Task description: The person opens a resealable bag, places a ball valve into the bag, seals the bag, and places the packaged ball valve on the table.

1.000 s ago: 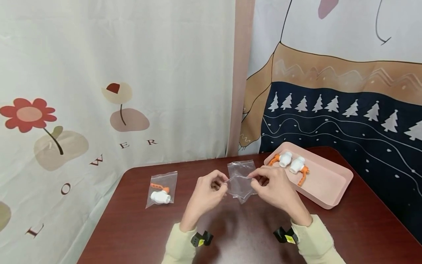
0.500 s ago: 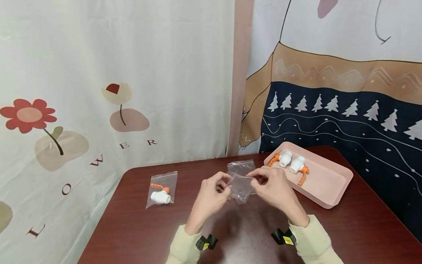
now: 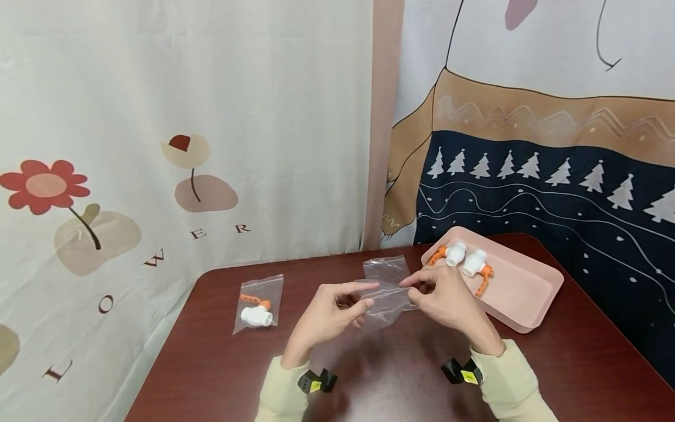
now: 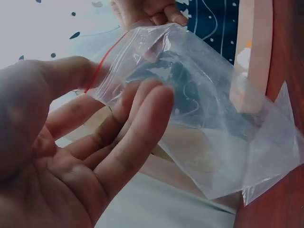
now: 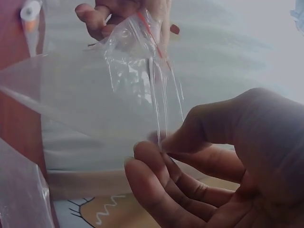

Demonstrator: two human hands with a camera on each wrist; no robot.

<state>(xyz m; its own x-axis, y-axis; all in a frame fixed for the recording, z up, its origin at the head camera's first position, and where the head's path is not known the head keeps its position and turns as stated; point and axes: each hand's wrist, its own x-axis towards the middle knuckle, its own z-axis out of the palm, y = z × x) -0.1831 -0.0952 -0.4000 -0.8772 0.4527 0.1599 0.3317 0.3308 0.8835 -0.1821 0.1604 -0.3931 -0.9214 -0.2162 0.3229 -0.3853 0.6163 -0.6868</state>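
Note:
Between my hands a clear zip-lock bag [image 4: 199, 104] with a red line along its mouth is stretched out, and nothing shows inside it. My right hand [image 3: 445, 296] pinches one end of the mouth between thumb and fingertips, plainly seen in the right wrist view. At the other end, my left hand [image 3: 329, 313] has its thumb and index finger at the bag's red-lined edge, its other fingers spread behind and below. A second clear bag [image 3: 385, 266] lies flat on the table behind the held one, partly covered by it in the head view.
On the table's left lies a zip-lock bag [image 3: 276, 287] holding a white valve [image 3: 256, 316] with an orange handle. At the right, a pink tray [image 3: 527, 293] contains two similar valves [image 3: 474, 263]. Printed curtains [image 3: 285, 117] hang behind the brown table [image 3: 211, 375].
My left hand has shifted slightly left, its thumb and index finger straightening and spreading. The bag is pulled out wider and flatter between the hands. The right hand keeps its pinch.

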